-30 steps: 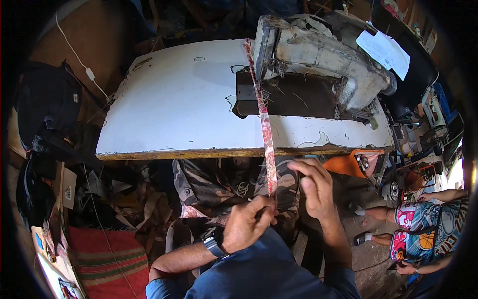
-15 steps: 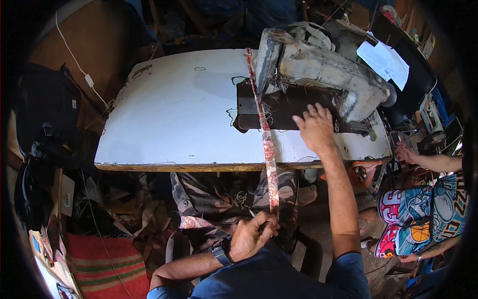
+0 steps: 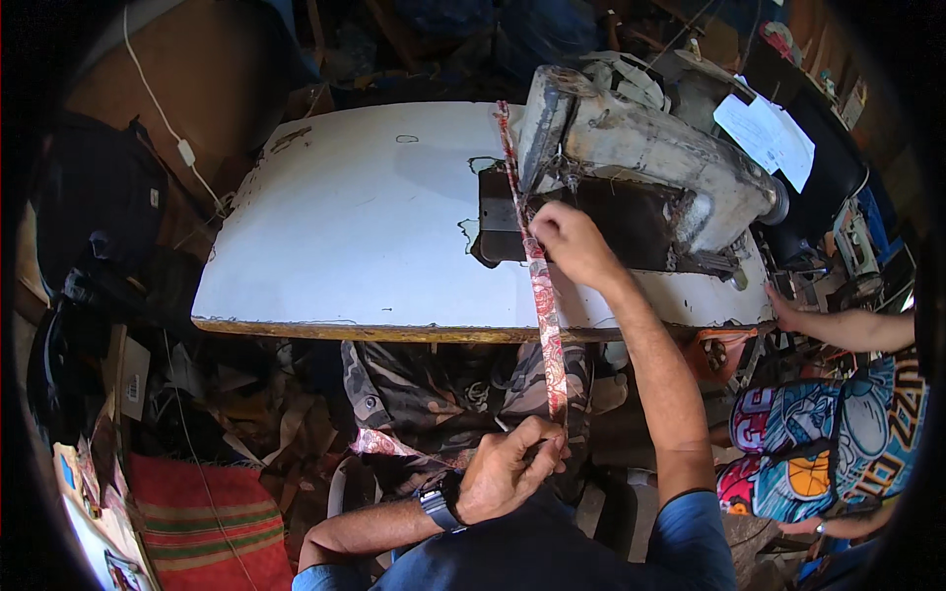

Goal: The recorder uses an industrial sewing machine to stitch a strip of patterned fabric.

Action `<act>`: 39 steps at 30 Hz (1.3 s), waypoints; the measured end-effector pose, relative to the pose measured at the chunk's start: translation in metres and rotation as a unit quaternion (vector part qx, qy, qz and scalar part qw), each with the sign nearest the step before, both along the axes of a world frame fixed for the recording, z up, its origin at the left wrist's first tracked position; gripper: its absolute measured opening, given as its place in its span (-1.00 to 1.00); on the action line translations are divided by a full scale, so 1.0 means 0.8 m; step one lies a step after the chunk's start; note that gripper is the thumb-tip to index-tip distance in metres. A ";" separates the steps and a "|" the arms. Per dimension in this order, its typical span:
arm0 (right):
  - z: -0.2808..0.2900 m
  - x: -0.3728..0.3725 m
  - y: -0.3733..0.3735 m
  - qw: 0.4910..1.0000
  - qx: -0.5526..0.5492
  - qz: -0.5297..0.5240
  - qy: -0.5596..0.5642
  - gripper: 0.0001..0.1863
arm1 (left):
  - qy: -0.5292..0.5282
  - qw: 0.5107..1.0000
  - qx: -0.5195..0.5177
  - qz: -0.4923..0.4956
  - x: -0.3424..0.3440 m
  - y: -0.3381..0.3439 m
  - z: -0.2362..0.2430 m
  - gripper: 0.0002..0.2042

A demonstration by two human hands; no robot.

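Observation:
A long, narrow red-and-white patterned fabric strip (image 3: 546, 320) runs across the white table, past the needle end of a worn sewing machine (image 3: 645, 138), and down over the front edge. Its lower end is in my left hand (image 3: 510, 471), closed over my lap. A thin, pale stick-like thing (image 3: 502, 424) pokes up from those fingers; its kind is unclear. My right hand (image 3: 576, 246) is over the machine's dark bed (image 3: 631, 222), fingers curled together at the strip's right edge below the needle. Whatever its fingertips pinch is hidden.
The white tabletop (image 3: 325, 227) has chipped edges. At the right, another person's hand (image 3: 785, 310) touches the table's corner. Papers (image 3: 769, 138) lie behind the machine. A red striped cloth (image 3: 207, 517) is at lower left, and a dark bag (image 3: 108, 207) stands left of the table.
My right hand has moved left from the machine bed to the strip, and its spread fingers have curled. My left hand keeps its hold. The other person's hand has come to the table's corner.

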State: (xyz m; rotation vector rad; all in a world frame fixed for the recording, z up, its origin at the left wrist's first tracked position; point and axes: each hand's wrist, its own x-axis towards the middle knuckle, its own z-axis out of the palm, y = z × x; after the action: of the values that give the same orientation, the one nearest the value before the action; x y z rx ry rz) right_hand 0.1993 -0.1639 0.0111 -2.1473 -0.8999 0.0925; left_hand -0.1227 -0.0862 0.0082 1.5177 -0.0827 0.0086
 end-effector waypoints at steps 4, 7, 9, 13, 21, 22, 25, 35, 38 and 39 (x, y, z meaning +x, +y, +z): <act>0.023 -0.004 -0.023 0.818 0.346 0.164 0.430 -0.83 | 0.016 1.000 0.007 -0.003 -0.001 0.003 -0.011 -0.88; 0.027 -0.016 -0.019 0.976 0.084 -0.013 0.202 -0.84 | 0.016 1.000 0.022 -0.009 0.000 0.004 -0.012 -0.88; 0.015 -0.021 -0.010 1.000 0.008 -0.005 0.002 -0.83 | 0.011 1.000 0.021 -0.005 0.001 0.003 -0.014 -0.88; 0.011 -0.020 -0.001 0.971 -0.107 0.031 -0.213 -0.85 | 0.008 1.000 0.021 -0.004 0.003 0.001 -0.012 -0.88; 0.008 -0.002 -0.011 0.908 0.277 0.040 0.313 -0.90 | -0.001 0.999 0.034 -0.016 0.002 0.001 -0.019 -0.88; 0.013 -0.001 -0.015 0.908 0.276 0.042 0.314 -0.90 | -0.001 0.999 0.033 -0.013 0.001 0.003 -0.020 -0.88; 0.025 0.002 -0.033 0.837 0.341 0.133 0.408 -0.87 | -0.004 0.999 0.032 -0.014 0.000 0.006 -0.021 -0.87; 0.049 -0.103 -0.074 0.976 0.042 -0.006 -0.216 -0.44 | -0.017 0.947 -0.315 0.055 -0.011 -0.002 -0.008 -0.91; 0.039 -0.149 -0.067 0.958 0.052 0.049 -0.276 -0.38 | -0.031 0.936 -0.346 0.058 -0.010 -0.001 -0.001 -0.88; 0.033 -0.154 -0.067 0.944 0.041 0.064 -0.321 -0.38 | -0.028 0.942 -0.331 0.054 -0.010 -0.002 -0.001 -0.88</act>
State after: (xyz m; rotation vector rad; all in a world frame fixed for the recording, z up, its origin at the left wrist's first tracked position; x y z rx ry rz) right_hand 0.0759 -0.2171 0.0379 -2.0591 -1.3790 -0.6053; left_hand -0.1307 -0.0879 0.0077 0.8447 -0.0349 0.1544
